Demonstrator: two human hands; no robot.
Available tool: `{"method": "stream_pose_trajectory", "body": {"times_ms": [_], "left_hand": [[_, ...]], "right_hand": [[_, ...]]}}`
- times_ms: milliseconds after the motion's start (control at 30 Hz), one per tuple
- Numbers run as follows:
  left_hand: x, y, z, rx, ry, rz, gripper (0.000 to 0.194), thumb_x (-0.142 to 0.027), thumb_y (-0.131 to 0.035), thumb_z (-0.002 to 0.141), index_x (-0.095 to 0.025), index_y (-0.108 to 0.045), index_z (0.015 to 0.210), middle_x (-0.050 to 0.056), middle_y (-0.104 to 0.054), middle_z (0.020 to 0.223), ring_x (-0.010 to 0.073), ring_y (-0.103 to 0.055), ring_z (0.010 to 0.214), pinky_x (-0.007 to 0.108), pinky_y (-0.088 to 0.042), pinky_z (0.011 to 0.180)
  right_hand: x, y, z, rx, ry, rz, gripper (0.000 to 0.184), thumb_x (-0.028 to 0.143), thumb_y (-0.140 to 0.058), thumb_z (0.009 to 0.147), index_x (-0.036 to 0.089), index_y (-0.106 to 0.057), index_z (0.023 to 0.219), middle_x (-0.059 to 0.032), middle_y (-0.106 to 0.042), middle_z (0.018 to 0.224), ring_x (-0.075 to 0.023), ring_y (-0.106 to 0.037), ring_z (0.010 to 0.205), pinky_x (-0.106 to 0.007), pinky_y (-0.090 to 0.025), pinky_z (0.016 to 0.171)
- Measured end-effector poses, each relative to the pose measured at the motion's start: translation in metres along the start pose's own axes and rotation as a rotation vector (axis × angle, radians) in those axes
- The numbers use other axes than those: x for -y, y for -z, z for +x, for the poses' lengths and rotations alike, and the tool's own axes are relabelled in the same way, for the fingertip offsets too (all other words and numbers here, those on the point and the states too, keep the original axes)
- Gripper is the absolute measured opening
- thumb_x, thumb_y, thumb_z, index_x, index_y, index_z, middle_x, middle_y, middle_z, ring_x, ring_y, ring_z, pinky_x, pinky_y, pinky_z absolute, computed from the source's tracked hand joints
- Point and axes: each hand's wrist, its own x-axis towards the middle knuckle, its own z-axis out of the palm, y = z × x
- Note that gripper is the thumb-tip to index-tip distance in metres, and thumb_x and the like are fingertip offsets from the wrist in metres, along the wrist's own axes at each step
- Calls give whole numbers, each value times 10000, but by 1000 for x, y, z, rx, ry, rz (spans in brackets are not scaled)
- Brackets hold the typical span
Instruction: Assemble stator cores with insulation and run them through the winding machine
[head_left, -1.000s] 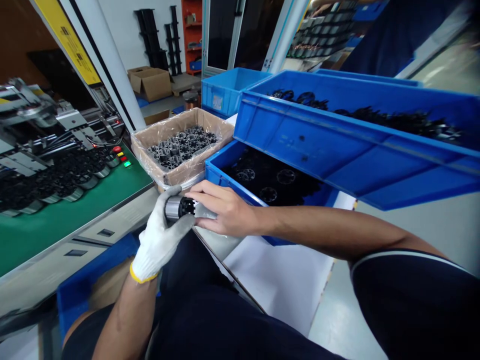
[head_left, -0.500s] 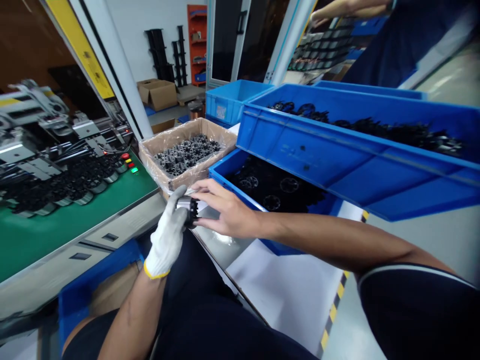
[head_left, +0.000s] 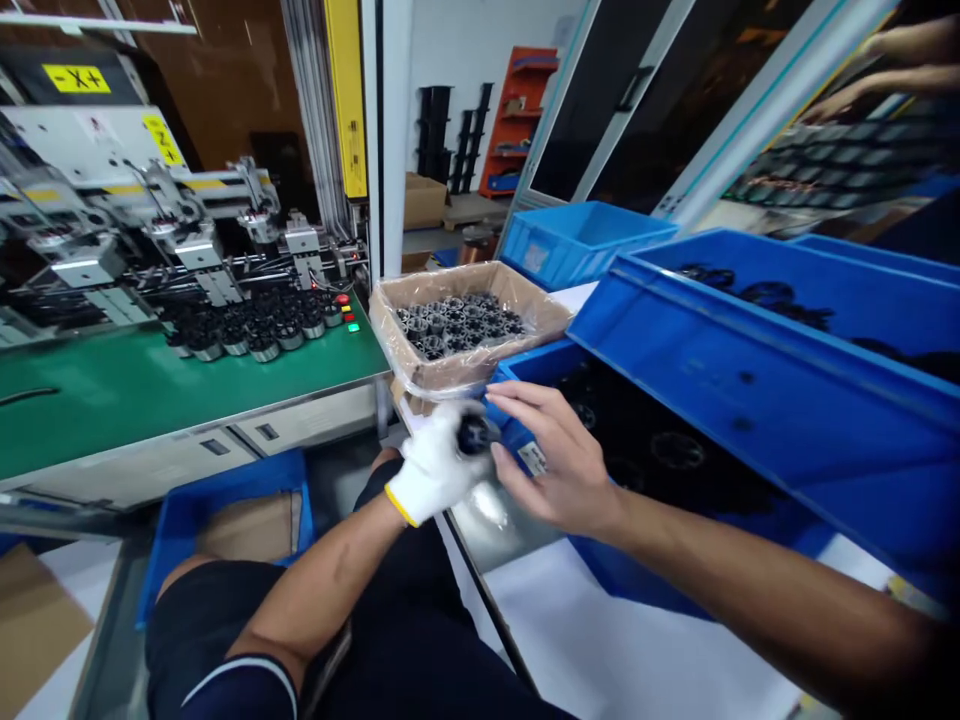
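My left hand [head_left: 435, 465], in a white knitted glove with a yellow cuff, is closed around a stator core with a black end piece [head_left: 474, 436]. The core's black end is turned toward me and a little blurred. Just to its right is my bare right hand [head_left: 562, 465], fingers and thumb apart, with nothing seen in it; its thumb is close to the core. Behind both hands stands a cardboard box lined with clear plastic [head_left: 442, 378], filled with similar metal cores. A blue bin [head_left: 517, 372] holding black slotted parts lies beyond my right hand.
A larger blue bin [head_left: 712, 375] of black parts overhangs the lower one at right. On the left, a green-topped machine bench [head_left: 315, 368] carries rows of cores. Another blue bin [head_left: 300, 490] is low beside my leg. A co-worker's hands [head_left: 844, 100] show at upper right.
My view has swung left, bringing more of the machine bench in. The core has turned its black end toward me, and my right hand's fingers have come off it slightly.
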Motion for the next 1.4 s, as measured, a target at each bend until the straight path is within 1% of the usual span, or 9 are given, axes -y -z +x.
{"method": "stream_pose_trajectory", "body": {"times_ms": [100, 200, 367, 633, 733, 933, 1033, 1233, 1400], "left_hand": [[-16, 27, 0, -134, -29, -132, 430, -207, -773, 746, -242, -535, 1102, 71, -691, 1247, 224, -712, 1115, 407, -594, 986], [-29, 41, -5, -188, -115, -9, 549, -248, -854, 699, -259, -537, 1147, 24, -669, 1177, 208, -699, 1080, 375, -590, 962], [-41, 52, -15, -74, -214, 171, 729, -403, -972, 622, -268, -584, 1225, 8, -656, 1124, 211, -693, 977, 341, -596, 854], [-52, 82, -5, 127, -316, 300, 602, -500, -884, 771, -310, -674, 1302, 55, -691, 1229, 270, -703, 1098, 344, -609, 840], [-45, 80, -6, 144, -334, 293, 630, -476, -891, 777, -311, -665, 1340, 60, -691, 1265, 279, -695, 1149, 362, -608, 917], [-21, 69, -15, 139, -264, -83, 690, -402, -851, 838, -279, -539, 1442, 93, -672, 1321, 276, -688, 1197, 407, -608, 997], [-23, 75, -11, 112, -359, 132, 616, -365, -870, 809, -284, -617, 1365, 99, -614, 1403, 303, -638, 1293, 426, -592, 1036], [-29, 81, -7, 149, -467, 376, 463, -417, -844, 846, -289, -715, 1272, 75, -738, 1240, 284, -728, 1115, 403, -610, 984], [-17, 72, -18, 36, -284, -46, 452, -368, -838, 844, -284, -704, 1267, 76, -699, 1344, 307, -664, 1271, 437, -576, 1069]], "right_hand": [[1, -5, -2, 31, -68, 5, 687, 94, -692, 842, 147, -493, 1497, -204, -603, 1349, -298, -618, 1287, -458, -595, 1068], [-1, -13, -6, 63, -66, 46, 682, 224, -768, 846, 158, -487, 1465, -183, -624, 1304, -287, -637, 1251, -437, -608, 1038], [-4, -17, -9, 51, 31, 177, 443, 320, -736, 948, 142, -555, 1310, -159, -678, 1166, -232, -673, 1129, -358, -607, 977], [1, -11, -4, -13, 78, 122, 394, 201, -713, 916, 134, -580, 1281, -144, -688, 1114, -214, -689, 1049, -328, -626, 878], [-1, -10, -5, -13, 98, 68, 424, 176, -731, 877, 140, -583, 1273, -131, -682, 1086, -210, -684, 994, -321, -630, 832], [-3, -9, -2, 26, 28, 123, 463, 226, -735, 921, 138, -547, 1335, -174, -653, 1244, -238, -649, 1229, -385, -603, 1026], [-5, -10, -4, 46, 26, 126, 418, 192, -712, 933, 146, -557, 1319, -153, -663, 1212, -226, -664, 1190, -368, -615, 1003], [-4, -12, -8, 99, 63, 116, 443, 127, -665, 907, 121, -547, 1334, -153, -658, 1171, -215, -677, 1102, -343, -634, 946], [-4, -9, -4, 114, -23, 116, 589, 256, -713, 936, 151, -465, 1460, -197, -587, 1363, -266, -596, 1324, -428, -600, 1058]]}}
